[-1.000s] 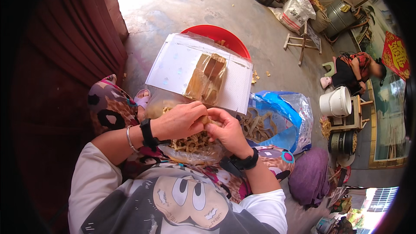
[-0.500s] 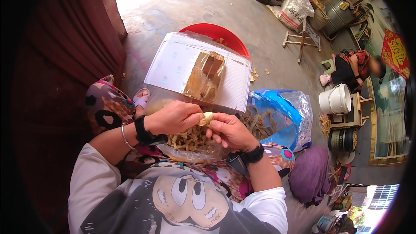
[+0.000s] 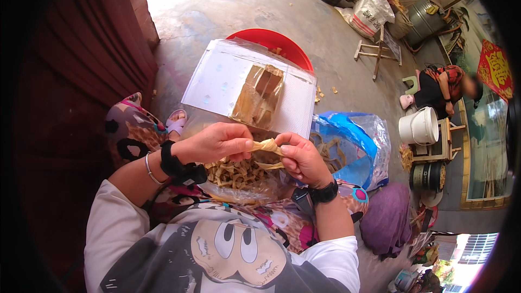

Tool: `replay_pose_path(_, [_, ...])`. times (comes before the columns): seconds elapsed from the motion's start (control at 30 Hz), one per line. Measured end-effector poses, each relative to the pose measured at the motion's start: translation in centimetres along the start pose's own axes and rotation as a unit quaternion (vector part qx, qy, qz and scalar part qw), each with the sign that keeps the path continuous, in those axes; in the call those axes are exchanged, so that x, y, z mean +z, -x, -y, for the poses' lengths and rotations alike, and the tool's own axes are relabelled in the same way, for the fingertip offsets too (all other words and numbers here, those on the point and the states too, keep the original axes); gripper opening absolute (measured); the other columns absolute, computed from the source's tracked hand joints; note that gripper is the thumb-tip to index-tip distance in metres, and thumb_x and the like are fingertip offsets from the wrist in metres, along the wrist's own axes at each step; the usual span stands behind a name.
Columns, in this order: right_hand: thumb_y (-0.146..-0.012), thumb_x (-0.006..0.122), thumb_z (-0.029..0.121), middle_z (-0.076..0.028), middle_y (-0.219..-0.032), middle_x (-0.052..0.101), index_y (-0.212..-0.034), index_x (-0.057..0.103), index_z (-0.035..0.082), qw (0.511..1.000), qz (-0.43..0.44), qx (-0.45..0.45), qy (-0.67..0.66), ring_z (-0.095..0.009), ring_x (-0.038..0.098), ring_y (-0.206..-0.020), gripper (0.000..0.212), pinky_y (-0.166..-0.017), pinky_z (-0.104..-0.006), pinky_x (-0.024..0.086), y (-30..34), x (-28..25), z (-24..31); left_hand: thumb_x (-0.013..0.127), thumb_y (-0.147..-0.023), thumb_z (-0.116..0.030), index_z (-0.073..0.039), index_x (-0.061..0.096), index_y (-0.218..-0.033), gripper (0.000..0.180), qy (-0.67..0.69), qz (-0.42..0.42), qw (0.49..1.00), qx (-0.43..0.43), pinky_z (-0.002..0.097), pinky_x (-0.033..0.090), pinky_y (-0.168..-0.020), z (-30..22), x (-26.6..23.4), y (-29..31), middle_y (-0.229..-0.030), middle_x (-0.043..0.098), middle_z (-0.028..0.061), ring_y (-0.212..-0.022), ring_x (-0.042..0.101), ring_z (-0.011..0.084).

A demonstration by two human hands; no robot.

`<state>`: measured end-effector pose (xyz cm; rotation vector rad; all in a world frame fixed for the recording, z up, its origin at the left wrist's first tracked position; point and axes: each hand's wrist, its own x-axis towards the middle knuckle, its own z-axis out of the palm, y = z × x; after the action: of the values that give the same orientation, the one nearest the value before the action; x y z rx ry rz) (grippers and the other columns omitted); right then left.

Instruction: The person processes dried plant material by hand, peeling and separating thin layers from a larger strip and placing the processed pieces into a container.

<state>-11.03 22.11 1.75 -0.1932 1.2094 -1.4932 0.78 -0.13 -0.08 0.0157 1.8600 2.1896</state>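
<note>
A pale yellow flat strip (image 3: 267, 145), with a twist or knot in its middle, is stretched between my hands. My left hand (image 3: 220, 144) pinches one end, and my right hand (image 3: 305, 160) grips the other between thumb and fingers. Under them lies a heap of tan, curled pieces (image 3: 233, 176) in a clear plastic bag on my lap. Just beyond sits a white board (image 3: 209, 84) bearing a brown block (image 3: 249, 97) under clear film. More brownish strips (image 3: 332, 149) rest in a blue plastic bag (image 3: 353, 138) on the right.
A red basin (image 3: 290, 49) shows from beneath the board. Dark red drapery (image 3: 97, 65) hangs at the left. Purple cloth (image 3: 388, 220) bulges near my right knee. Farther right are a white bucket (image 3: 418, 127), a bent-over person (image 3: 442, 84), a folding stool (image 3: 377, 49) and a white sack (image 3: 372, 13).
My hands have drawn apart, the right one moving slightly right. The strip was a compact bundle between my fingers; now it is pulled out lengthwise, with a loose end showing below.
</note>
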Motion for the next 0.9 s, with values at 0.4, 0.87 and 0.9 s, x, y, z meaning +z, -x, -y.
replay_pose_path(0.4, [-0.090, 0.057, 0.010, 0.005, -0.062, 0.048, -0.125, 0.042, 0.005, 0.993, 0.045, -0.054, 0.090, -0.002, 0.038, -0.049, 0.038, -0.044, -0.0164, 0.028, -0.5, 2.2, -0.8, 0.053, -0.094, -0.012, -0.004, 0.052, -0.096, 0.008, 0.171, 0.081, 0.980, -0.064, 0.0209, 0.048, -0.061, 0.7, 0.8, -0.4, -0.084, 0.063, 0.0055, -0.070, 0.060, 0.0089])
replay_pose_path(0.87, [-0.090, 0.044, -0.002, -0.024, -0.117, 0.057, -0.131, 0.041, -0.004, 0.965, 0.242, -0.022, -0.096, -0.030, 0.065, -0.098, 0.042, -0.046, -0.0188, 0.049, 0.9, 0.2, 0.4, 0.049, -0.091, -0.004, 0.000, 0.054, -0.095, 0.008, 0.084, 0.060, 0.994, -0.025, 0.0208, 0.044, -0.060, -0.3, -0.2, 0.0, -0.079, 0.057, 0.0018, -0.067, 0.055, 0.0070])
replay_pose_path(0.9, [-0.091, 0.045, -0.001, -0.023, -0.114, 0.059, -0.130, 0.043, -0.003, 0.968, 0.235, -0.030, -0.086, -0.029, 0.065, -0.096, 0.040, -0.050, -0.0201, 0.050, 0.8, 0.2, 0.2, 0.049, -0.091, -0.004, 0.000, 0.054, -0.095, 0.008, 0.082, 0.060, 0.994, -0.026, 0.0209, 0.044, -0.060, -0.2, -0.1, -0.1, -0.079, 0.057, 0.0017, -0.067, 0.055, 0.0070])
